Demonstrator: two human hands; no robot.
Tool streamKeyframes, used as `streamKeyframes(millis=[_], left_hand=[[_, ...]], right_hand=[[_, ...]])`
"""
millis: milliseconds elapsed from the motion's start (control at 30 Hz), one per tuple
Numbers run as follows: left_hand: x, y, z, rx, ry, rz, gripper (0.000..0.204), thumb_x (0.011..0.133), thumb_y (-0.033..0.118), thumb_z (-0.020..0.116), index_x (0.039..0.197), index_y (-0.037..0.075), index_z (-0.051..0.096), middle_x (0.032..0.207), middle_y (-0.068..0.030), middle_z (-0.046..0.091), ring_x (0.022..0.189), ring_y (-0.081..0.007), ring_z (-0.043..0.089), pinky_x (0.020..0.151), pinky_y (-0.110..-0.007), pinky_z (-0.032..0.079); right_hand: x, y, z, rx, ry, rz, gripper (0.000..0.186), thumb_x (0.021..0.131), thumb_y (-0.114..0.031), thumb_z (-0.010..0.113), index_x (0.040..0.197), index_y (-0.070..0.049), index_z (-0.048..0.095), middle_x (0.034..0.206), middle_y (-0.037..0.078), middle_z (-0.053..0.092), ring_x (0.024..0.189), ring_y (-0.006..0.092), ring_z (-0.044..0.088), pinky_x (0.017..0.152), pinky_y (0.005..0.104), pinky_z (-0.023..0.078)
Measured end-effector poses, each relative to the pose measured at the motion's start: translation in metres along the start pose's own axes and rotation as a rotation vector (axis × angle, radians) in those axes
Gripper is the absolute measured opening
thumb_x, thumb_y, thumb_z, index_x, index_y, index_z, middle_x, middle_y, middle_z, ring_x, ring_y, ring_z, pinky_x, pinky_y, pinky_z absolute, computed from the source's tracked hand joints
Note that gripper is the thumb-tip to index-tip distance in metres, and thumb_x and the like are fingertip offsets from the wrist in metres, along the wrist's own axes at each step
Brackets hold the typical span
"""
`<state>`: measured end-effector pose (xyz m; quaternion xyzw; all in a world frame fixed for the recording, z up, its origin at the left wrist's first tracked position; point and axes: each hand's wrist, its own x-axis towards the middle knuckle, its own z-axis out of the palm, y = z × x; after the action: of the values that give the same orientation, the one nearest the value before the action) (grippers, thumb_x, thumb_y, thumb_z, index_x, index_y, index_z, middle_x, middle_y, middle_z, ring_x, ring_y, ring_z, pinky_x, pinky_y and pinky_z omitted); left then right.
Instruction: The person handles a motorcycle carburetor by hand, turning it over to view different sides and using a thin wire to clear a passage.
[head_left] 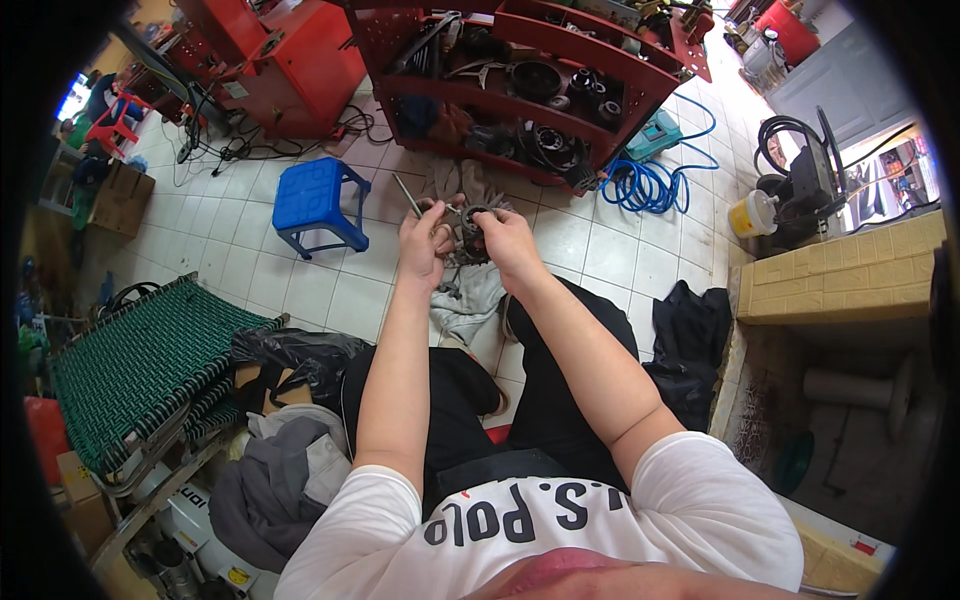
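Both my arms reach forward over my knees, low above the tiled floor. In my left hand [424,248] the fingers are closed on a thin metal rod [407,194], which points up and to the left; its lower end is hidden by the fingers. My right hand [508,245] grips a dark, greasy, round metal part [471,232] from its right side. The two hands are close together, and the part lies between them. Grey rags [470,305] are on the floor beneath and beyond the part.
Ahead stands a red tool cart [450,92] with dark parts on its shelves. A blue plastic stool [310,190] is at left, a coiled blue hose [640,188] at right. The green woven folding chair [150,345] is near left; a yellow-tiled ledge [840,270] borders the right.
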<state>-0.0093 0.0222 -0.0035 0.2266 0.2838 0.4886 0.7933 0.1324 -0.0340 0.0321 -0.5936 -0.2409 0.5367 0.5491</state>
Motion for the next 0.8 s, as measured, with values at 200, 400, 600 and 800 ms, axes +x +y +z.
streamKeyframes(millis=[200,400,600,800], left_hand=[[0.001,-0.003,-0.003,0.082,-0.012,0.057,0.02,0.1,0.012,0.073,0.103,0.019,0.054,0.113,-0.012,0.074,0.05,-0.0011,0.036,0.044,-0.019,0.028],[0.002,-0.006,0.001,0.104,0.1,0.023,0.021,0.1,0.011,0.073,0.102,0.019,0.053,0.114,-0.0118,0.074,0.05,-0.0008,0.036,0.044,-0.019,0.028],[-0.002,0.003,-0.001,0.039,-0.049,0.03,0.023,0.1,0.014,0.074,0.099,0.019,0.051,0.112,-0.0111,0.073,0.05,-0.0006,0.036,0.044,-0.019,0.028],[0.004,-0.006,-0.005,0.175,0.076,0.073,0.023,0.1,0.016,0.074,0.099,0.02,0.051,0.116,-0.0143,0.075,0.05,-0.0006,0.037,0.044,-0.019,0.029]], right_hand=[[0.0,-0.002,0.001,0.001,-0.01,0.018,0.023,0.097,-0.021,0.066,0.102,0.0,0.073,0.091,0.003,0.069,0.08,0.0116,0.059,0.073,0.0297,0.048],[0.005,0.004,-0.003,0.001,-0.018,0.015,0.024,0.096,-0.022,0.066,0.097,0.001,0.072,0.084,0.003,0.067,0.072,0.0108,0.056,0.068,0.0293,0.046],[-0.001,-0.002,0.002,0.017,0.009,-0.016,0.025,0.096,-0.023,0.067,0.095,0.001,0.071,0.082,0.002,0.066,0.071,0.0111,0.055,0.066,0.0297,0.045],[0.001,0.001,0.001,0.009,-0.02,-0.001,0.024,0.096,-0.022,0.066,0.095,0.001,0.071,0.083,0.002,0.066,0.072,0.0109,0.055,0.066,0.0297,0.045]])
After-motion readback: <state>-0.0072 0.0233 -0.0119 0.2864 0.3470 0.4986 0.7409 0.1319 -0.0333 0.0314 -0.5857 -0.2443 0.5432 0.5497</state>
